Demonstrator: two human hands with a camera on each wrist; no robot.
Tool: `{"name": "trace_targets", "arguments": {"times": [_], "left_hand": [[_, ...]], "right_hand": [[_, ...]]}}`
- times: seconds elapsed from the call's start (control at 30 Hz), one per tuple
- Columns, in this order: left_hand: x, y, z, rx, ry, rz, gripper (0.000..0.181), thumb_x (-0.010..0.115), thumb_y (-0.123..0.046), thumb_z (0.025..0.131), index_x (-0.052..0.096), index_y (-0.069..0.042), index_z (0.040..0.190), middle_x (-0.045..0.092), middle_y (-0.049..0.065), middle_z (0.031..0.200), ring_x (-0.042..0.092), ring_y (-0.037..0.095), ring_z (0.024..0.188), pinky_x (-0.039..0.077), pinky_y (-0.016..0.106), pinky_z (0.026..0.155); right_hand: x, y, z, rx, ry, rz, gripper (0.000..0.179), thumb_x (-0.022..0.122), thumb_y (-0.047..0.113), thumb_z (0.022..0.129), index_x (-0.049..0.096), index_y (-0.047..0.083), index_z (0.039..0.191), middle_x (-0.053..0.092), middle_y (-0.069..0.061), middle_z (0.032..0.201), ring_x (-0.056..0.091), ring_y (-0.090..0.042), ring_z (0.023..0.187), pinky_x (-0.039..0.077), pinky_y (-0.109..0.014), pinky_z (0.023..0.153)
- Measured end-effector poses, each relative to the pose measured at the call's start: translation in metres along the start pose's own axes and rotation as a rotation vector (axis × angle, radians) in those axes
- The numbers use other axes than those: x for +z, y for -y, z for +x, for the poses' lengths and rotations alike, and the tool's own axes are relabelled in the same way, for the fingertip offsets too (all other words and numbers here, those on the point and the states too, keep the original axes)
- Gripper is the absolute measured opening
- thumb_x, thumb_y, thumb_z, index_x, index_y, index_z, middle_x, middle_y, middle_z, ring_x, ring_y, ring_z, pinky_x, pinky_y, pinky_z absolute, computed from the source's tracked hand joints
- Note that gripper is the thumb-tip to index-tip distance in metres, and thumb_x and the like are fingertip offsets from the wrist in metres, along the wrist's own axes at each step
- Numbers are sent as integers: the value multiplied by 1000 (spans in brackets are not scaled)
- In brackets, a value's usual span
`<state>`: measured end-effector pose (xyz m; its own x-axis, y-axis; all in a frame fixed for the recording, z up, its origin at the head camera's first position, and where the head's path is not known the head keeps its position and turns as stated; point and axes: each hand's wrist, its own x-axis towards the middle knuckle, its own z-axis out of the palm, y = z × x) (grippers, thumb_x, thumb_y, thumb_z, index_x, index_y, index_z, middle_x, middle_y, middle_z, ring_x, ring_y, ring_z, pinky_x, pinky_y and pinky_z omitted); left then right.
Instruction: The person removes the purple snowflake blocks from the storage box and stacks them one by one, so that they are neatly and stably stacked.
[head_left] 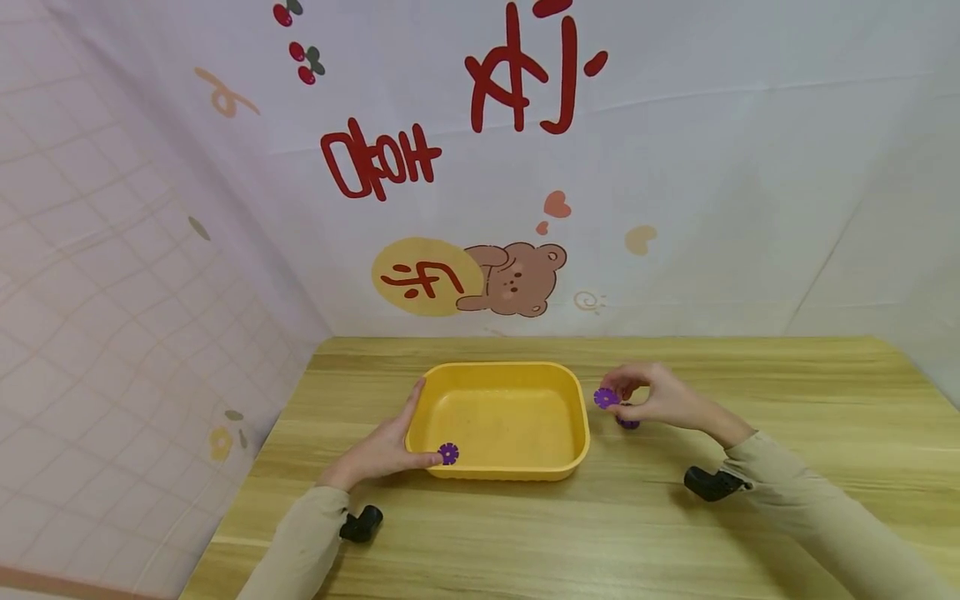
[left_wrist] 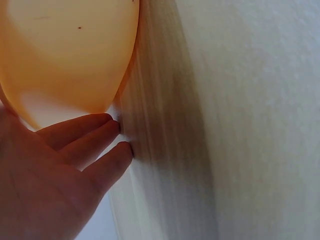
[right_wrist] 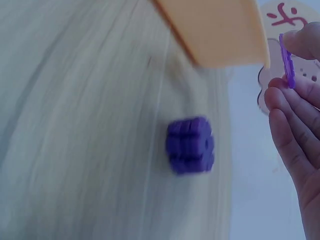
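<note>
My left hand (head_left: 386, 450) holds the near left corner of a yellow plastic tray (head_left: 582, 417). Its fingers lie along the tray's outer side in the left wrist view, and the thumb reaches over the near edge. At the thumb tip, inside the tray's outline, is a purple notched snowflake disc (head_left: 448, 454). Just right of the tray, my right hand (head_left: 651, 395) pinches another purple snowflake disc (right_wrist: 287, 62) between thumb and fingers. Beneath that hand, a short stack of purple snowflake discs (right_wrist: 190, 145) stands on the table, partly hidden in the head view.
The wood-grain table (head_left: 540, 533) runs back to a white cloth backdrop (head_left: 712, 208) with red characters and a cartoon bear. Another pale cloth (head_left: 112, 333) hangs along the left side. Dark wrist devices (head_left: 712, 483) stick out under both sleeves.
</note>
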<state>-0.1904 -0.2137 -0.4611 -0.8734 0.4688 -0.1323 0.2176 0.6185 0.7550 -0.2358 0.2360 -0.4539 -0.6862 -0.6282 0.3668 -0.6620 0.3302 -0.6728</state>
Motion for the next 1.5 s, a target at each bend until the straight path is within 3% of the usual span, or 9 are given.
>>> {"name": "trace_targets", "arguments": {"times": [0.3, 0.47, 0.7, 1.03, 1.3, 1.5], "left_hand": [[1, 1, -2, -8, 4, -14, 119, 78, -39, 81, -14, -27, 154, 25, 26, 153, 47, 34, 125, 33, 48, 107], [1, 2, -2, 3, 2, -12, 119, 78, -41, 80, -14, -26, 154, 30, 26, 150, 50, 32, 121, 35, 48, 105], [1, 1, -1, 25, -4, -10, 119, 80, -34, 80, -11, -19, 155, 38, 29, 144, 56, 25, 107, 40, 47, 101], [0, 2, 0, 20, -6, -7, 119, 80, -34, 80, -11, -21, 155, 43, 27, 141, 56, 22, 103, 38, 46, 102], [-1, 0, 0, 13, -9, 6, 119, 80, -34, 80, -11, -21, 155, 37, 29, 145, 54, 27, 111, 36, 48, 104], [-1, 1, 0, 9, -3, 0, 118, 80, -34, 80, -11, -22, 155, 37, 27, 146, 55, 24, 108, 37, 47, 104]], "right_hand": [[-7, -15, -17, 21, 14, -34, 29, 77, -2, 79, 67, 1, 105, 69, -6, 96, 64, -19, 82, 55, -36, 72], [-8, -21, -26, 34, 9, -52, 26, 78, 1, 79, 68, 5, 103, 69, -3, 99, 65, -16, 87, 55, -33, 76], [-6, -31, -37, 42, 30, -20, 26, 75, -5, 80, 66, -3, 104, 68, -14, 99, 66, -28, 89, 57, -36, 73], [-5, -32, -38, 59, 74, -10, 29, 73, -1, 83, 65, -4, 110, 67, -17, 103, 67, -30, 90, 57, -38, 72], [-5, -34, -35, 18, 96, -30, 33, 75, -3, 80, 64, -3, 111, 68, -15, 103, 66, -24, 90, 57, -39, 72], [-5, -34, -33, -11, 116, -32, 33, 75, -3, 81, 64, -4, 111, 67, -15, 104, 66, -24, 90, 57, -40, 72]]}}
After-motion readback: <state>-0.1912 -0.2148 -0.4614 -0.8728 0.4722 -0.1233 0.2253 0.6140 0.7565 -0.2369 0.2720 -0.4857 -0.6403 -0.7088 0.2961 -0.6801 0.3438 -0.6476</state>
